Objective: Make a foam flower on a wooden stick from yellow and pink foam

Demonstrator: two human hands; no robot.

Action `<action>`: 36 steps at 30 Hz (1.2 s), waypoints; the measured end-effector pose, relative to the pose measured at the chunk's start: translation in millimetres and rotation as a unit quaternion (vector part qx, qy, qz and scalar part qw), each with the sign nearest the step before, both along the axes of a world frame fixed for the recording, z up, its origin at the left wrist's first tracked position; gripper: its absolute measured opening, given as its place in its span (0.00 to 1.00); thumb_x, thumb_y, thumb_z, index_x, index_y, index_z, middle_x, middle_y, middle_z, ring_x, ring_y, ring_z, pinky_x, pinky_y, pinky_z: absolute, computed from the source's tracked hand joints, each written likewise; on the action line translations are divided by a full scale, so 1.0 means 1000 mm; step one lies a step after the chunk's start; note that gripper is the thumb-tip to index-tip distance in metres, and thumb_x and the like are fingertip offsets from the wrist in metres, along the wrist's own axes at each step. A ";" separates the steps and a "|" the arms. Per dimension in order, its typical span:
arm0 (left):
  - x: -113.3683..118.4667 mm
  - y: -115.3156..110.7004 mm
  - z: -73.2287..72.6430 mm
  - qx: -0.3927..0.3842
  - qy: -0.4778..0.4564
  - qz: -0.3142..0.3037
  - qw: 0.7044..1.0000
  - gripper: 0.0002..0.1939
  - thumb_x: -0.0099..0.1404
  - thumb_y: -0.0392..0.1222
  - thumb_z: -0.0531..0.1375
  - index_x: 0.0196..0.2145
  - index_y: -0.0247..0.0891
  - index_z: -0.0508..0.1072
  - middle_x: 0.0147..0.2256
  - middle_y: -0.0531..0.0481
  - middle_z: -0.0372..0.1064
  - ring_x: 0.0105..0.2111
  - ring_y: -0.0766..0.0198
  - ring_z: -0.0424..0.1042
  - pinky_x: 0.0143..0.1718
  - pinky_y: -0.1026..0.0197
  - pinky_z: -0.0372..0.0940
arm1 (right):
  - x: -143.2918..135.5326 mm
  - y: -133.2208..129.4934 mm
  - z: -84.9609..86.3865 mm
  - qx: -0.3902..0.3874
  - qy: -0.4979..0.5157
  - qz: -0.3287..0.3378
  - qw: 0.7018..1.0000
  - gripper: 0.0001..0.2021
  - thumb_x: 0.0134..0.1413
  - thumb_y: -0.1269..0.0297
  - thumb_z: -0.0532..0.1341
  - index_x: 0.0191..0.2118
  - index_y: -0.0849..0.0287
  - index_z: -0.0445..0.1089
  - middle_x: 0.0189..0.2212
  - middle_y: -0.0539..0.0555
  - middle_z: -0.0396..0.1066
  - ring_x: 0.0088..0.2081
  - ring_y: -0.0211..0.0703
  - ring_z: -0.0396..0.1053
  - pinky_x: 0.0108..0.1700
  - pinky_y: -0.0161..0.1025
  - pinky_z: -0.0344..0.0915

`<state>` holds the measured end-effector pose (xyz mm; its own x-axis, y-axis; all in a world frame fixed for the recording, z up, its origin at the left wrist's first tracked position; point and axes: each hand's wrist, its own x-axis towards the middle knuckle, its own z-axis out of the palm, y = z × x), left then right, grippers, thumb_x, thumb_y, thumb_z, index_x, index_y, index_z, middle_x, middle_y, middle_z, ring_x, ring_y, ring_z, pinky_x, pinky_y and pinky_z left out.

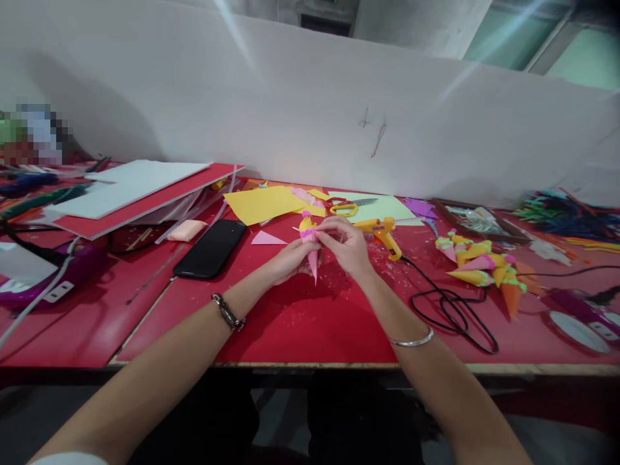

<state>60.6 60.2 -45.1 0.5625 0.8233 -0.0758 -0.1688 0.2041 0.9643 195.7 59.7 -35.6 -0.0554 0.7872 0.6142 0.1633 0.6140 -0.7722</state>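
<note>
A small pink paper cone (312, 263) with a yellow top and pink trim hangs point down between my hands, over the red table. My left hand (293, 259) is closed around the cone from the left. From the right, my right hand (345, 244) pinches at its pink trim near the top. Just right of my right hand lies a yellow glue gun (385, 234). A flat pink paper piece (268, 239) rests to the left, behind my left hand.
Left of my hands is a black phone (211, 248). Scissors (345, 206) and yellow paper (264, 203) lie behind. Several finished cones (477, 261) are piled at the right, near a looped black cord (453, 309). White boards (140, 184) are stacked at the back left.
</note>
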 end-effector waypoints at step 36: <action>0.002 0.003 -0.010 0.096 0.041 0.036 0.994 0.04 0.50 0.37 0.53 0.21 0.34 0.64 0.20 0.54 0.62 0.22 0.71 0.61 0.24 0.67 0.56 | -0.010 -0.003 -0.006 -0.102 0.075 0.059 0.990 0.12 0.47 0.60 0.58 0.40 0.54 0.64 0.36 0.50 0.66 0.36 0.36 0.66 0.36 0.35 0.65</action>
<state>63.0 62.9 -54.7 0.4999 0.8650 0.0429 -0.0949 0.0054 0.9955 186.0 56.5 -41.2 -0.0747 0.8888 0.4522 -0.0261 0.4515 -0.8919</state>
